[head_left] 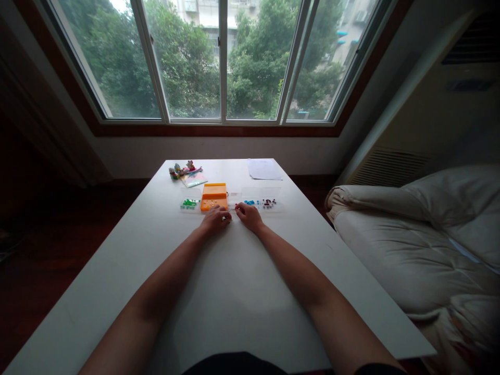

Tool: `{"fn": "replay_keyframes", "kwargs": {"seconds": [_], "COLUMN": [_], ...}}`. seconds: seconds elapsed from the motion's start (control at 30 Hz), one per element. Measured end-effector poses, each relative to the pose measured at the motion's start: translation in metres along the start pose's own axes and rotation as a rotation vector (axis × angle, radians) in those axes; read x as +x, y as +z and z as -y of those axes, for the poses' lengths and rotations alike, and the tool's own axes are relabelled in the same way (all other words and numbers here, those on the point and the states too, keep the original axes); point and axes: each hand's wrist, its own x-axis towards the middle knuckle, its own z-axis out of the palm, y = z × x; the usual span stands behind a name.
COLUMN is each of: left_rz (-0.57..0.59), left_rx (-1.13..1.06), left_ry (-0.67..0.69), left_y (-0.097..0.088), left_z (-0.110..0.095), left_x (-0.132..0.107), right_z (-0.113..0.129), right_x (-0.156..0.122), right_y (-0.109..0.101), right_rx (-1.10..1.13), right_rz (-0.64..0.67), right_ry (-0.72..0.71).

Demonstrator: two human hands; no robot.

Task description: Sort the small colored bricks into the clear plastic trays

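Observation:
My left hand (pixel 216 219) rests at the near edge of an open orange case (pixel 214 190), its fingers curled in. Whatever those fingers hold, if anything, is too small to make out. Just to the right, my right hand (pixel 249 216) has thumb and fingers pinched together. A speck of red shows at its fingertips, too small to name. Small orange pieces lie in the case's near half. Green pieces (pixel 190 203) sit in a clear box on the left. Blue pieces (pixel 250 202) and dark red pieces (pixel 269 203) lie in a clear box (pixel 278 208) behind my right hand.
Small colourful figures (pixel 190 165) and a printed card (pixel 194 179) lie at the white table's (pixel 238 291) far left. White paper sheets (pixel 264 169) are at the far right. A pale sofa (pixel 394 239) stands beyond the right edge, and a window faces me.

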Motion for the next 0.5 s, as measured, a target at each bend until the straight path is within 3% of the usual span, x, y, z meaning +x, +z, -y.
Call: {"fn": "replay_keyframes", "kwargs": {"seconds": [0.3,0.5], "left_rz": [0.008,-0.013], "left_rx": [0.05,-0.006], "left_ry": [0.0,-0.062], "left_y": [0.008,0.0064], "left_z": [-0.009,-0.0042], "left_x": [0.0054,0.0035], "right_z": [0.0048,0.0048], "right_x": [-0.0002,0.0001], "right_y": [-0.0024,-0.0023], "right_rx": [0.0,0.006], "right_rz": [0.017,0.024], "right_ry": [0.021,0.027]}}
